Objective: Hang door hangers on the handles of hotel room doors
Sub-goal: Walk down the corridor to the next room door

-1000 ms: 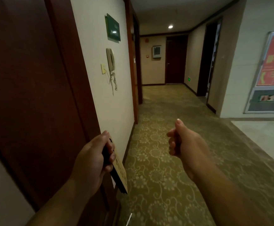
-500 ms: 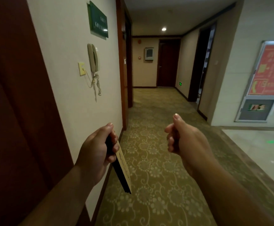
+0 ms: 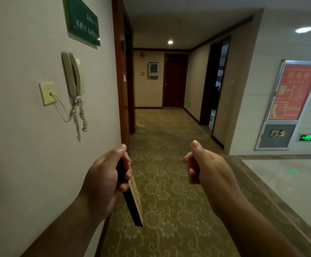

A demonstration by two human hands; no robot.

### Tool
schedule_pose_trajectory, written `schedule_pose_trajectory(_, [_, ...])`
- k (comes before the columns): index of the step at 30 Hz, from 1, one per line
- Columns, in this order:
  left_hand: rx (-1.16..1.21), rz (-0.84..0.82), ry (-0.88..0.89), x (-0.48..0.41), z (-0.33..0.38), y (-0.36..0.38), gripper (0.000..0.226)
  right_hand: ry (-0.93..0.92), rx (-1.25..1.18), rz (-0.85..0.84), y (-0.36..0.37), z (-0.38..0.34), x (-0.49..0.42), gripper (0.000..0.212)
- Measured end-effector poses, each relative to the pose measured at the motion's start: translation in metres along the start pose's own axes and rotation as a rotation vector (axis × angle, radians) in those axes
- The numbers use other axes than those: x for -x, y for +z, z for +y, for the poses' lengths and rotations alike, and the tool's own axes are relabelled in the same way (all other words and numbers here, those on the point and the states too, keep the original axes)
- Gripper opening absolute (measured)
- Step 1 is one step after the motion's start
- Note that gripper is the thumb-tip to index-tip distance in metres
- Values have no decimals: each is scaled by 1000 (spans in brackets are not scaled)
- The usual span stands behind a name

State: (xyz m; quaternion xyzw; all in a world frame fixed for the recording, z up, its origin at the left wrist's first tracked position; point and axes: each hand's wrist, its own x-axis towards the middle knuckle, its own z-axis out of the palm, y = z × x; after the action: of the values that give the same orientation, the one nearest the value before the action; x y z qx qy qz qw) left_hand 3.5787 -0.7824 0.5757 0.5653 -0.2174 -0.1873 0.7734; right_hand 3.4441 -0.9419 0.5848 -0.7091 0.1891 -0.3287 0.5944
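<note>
- The wall phone [image 3: 74, 75] hangs above and left of our left grip [image 3: 104, 177]; we have no business there.
- Our left grip is curled round the top of the door hangers [image 3: 135, 201], which dangle edge-on below its fingers. We should hold them firmly, yet loosely enough to slip one free.
- The door frame [image 3: 119, 80] stands ahead, above that grip. Its handle is hidden, so we judge we must step closer and face it.
- Our right grip [image 3: 206, 166], level with the left and apart from the hangers, is curled closed on nothing, so it is free to draw one.
</note>
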Motion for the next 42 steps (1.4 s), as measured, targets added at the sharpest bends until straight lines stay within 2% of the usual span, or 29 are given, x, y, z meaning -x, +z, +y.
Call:
schedule_pose_trajectory(10, [-28,34,50,-186,-29,16,32,4,-47,-11,14,54,-192,48])
schedule_pose_trajectory(16, [-37,68,13,-301,-47,32,32,99,-126,25,5,86,-319,47])
schedule_pose_trajectory(28, [-76,145,29,-475,-61,33,32,78,-78,-69,40,116,-509,52])
schedule_pose_trajectory(36, [-72,79,107,-624,-63,24,35,-51,-28,-34,75,126,-647,50])
schedule_pose_trajectory(42, [-27,74,79,-761,-71,20,35,-27,-42,9,106,146,-768,43])
